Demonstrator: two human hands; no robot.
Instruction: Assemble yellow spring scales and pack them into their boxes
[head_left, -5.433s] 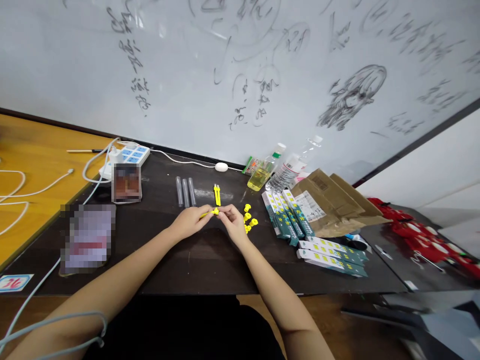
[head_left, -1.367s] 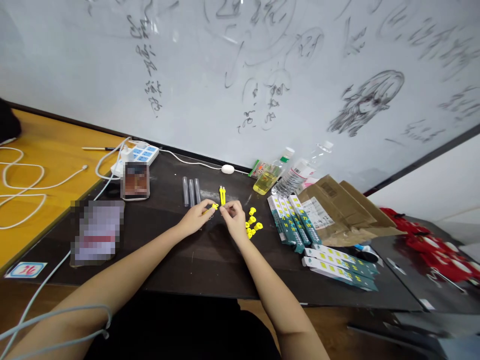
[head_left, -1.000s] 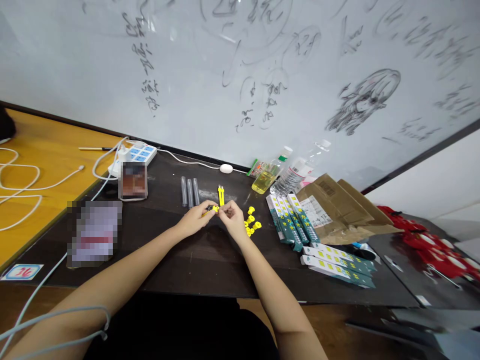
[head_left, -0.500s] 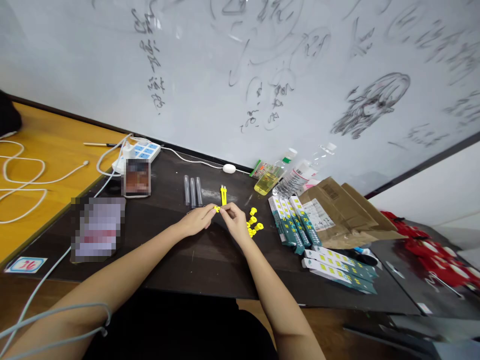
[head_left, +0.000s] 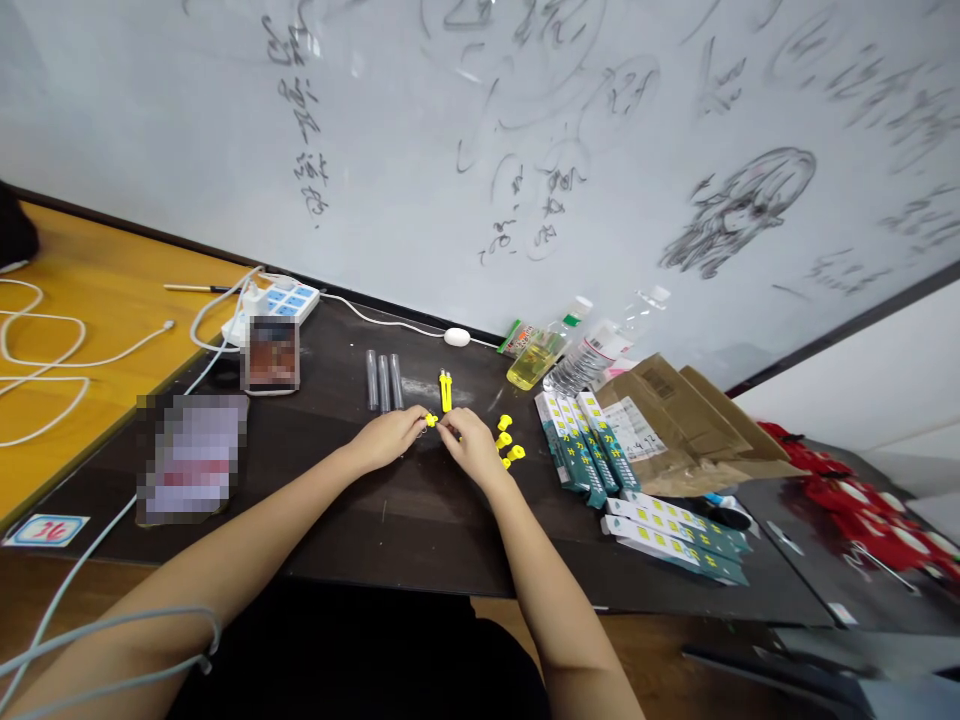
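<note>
My left hand (head_left: 388, 439) and my right hand (head_left: 471, 444) meet at the middle of the dark table (head_left: 420, 520), fingers pinched together on a small yellow plastic part (head_left: 430, 420) held between them. Just beyond the fingertips lie two thin yellow strips (head_left: 446, 390) and three grey tubes (head_left: 383, 380). A small heap of yellow pieces (head_left: 507, 443) sits right of my right hand.
Green-and-white boxes (head_left: 585, 440) and more of them (head_left: 675, 530) lie to the right, by brown paper packets (head_left: 675, 420). Bottles (head_left: 577, 350) stand by the whiteboard (head_left: 480, 150). A power strip (head_left: 277, 305), cables and blurred items (head_left: 187, 455) lie left. Red objects (head_left: 862, 500) lie far right.
Both hands have stayed together on the yellow part with only small finger movements. The view has shifted slightly.
</note>
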